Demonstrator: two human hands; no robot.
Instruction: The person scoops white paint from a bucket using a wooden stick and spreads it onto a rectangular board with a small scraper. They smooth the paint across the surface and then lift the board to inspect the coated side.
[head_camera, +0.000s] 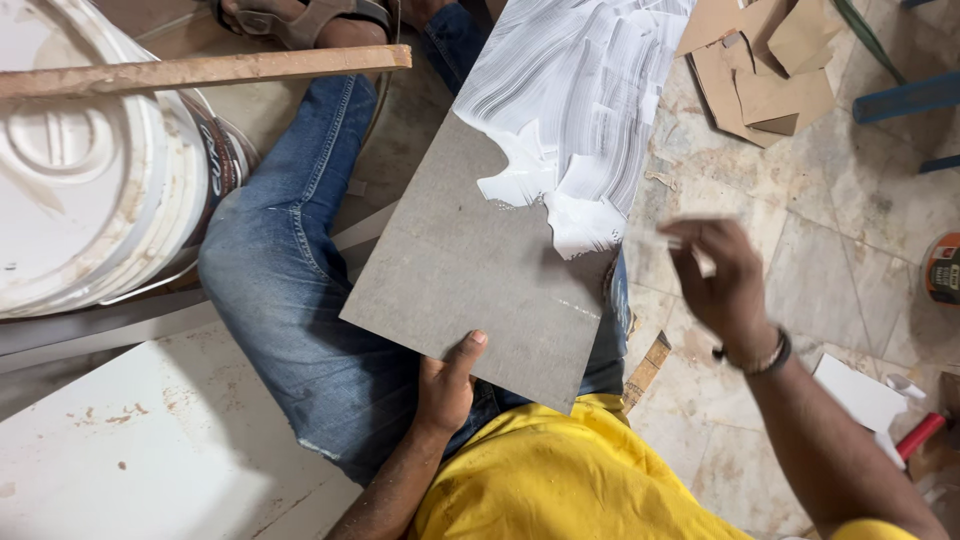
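At far left we see a white bucket (85, 170), its lid facing up, with a dark label band curving down its right side; a wooden stick (205, 70) lies flat across its top, pointing right. Below the bucket lies a white board (130, 450) speckled with brown stains.

Next comes our left hand (447, 385), arm rising from the bottom edge, thumb laid on top of the grey board (470, 270) and fingers hidden beneath, so it is clamped on the board's near edge. The board rests across our jeans-clad legs, its long axis running from that near edge up and to the right, away from us. Its far half is smeared with white paste (575, 110) in streaks; the near half is bare grey.

Just right of the board our right hand (722, 285) hovers over the floor, blurred, fingers curled together on a small pale scraper (697, 255).

Top right lie brown cardboard scraps (765, 65). At the right edge stands a round can (943, 268) with an orange label.
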